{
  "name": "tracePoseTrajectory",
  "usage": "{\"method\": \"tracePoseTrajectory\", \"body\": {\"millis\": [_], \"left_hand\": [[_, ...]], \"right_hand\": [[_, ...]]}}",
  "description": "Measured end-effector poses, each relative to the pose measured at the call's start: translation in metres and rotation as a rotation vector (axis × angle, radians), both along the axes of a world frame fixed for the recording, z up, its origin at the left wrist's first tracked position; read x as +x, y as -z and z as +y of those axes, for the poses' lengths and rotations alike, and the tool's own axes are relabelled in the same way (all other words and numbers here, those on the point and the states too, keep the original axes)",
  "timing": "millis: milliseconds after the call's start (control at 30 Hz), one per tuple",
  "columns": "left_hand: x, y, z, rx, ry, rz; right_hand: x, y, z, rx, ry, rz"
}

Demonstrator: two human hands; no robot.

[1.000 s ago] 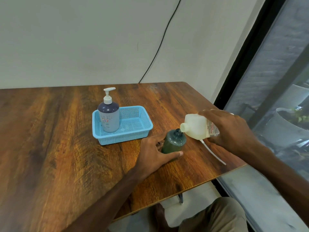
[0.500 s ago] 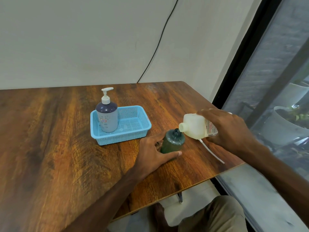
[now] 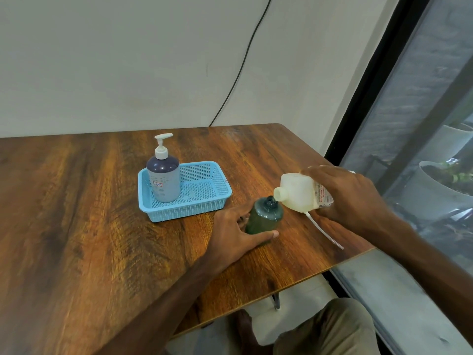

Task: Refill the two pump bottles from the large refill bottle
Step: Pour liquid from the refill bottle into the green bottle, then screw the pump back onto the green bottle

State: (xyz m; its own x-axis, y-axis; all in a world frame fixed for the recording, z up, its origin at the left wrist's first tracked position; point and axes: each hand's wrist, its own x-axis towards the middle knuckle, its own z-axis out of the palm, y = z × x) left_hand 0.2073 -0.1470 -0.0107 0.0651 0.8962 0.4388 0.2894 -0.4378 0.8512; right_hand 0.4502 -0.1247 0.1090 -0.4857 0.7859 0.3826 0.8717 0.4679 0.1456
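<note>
A dark green bottle (image 3: 265,217) stands upright on the wooden table (image 3: 89,226) with its neck uncapped. My left hand (image 3: 234,238) wraps around its base. My right hand (image 3: 348,198) holds the white refill bottle (image 3: 298,192) tipped on its side, its open spout right at the green bottle's neck. A white pump tube (image 3: 323,230) lies on the table under my right hand. A blue-grey pump bottle (image 3: 163,179) with a white pump stands in the left end of a light blue basket (image 3: 204,203).
The table's right edge runs close beside my right hand, with a glass window (image 3: 422,124) and white plant pots (image 3: 440,190) beyond. A black cable (image 3: 240,62) runs down the wall behind. My knee (image 3: 330,326) shows below the front edge.
The refill bottle's spout has edged left and down, closer to the green bottle's neck. My left hand keeps its hold on the green bottle.
</note>
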Motion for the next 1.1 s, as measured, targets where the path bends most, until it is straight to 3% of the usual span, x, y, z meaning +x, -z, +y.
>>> {"method": "tracePoseTrajectory", "body": {"millis": [400, 567, 867, 1100], "left_hand": [[0.0, 0.0, 0.0, 0.02, 0.0, -0.006], [-0.002, -0.002, 0.0, -0.019, -0.014, -0.041], [-0.004, 0.001, 0.001, -0.056, -0.047, -0.013], [-0.006, 0.007, 0.003, -0.112, -0.098, -0.031]], "right_hand": [[0.006, 0.007, 0.004, -0.082, -0.017, 0.087], [0.008, 0.012, 0.008, -0.307, 0.05, 0.361], [-0.015, 0.064, 0.022, -0.401, 0.167, 0.97], [-0.043, 0.106, 0.036, -0.3, 0.245, 1.127]]}}
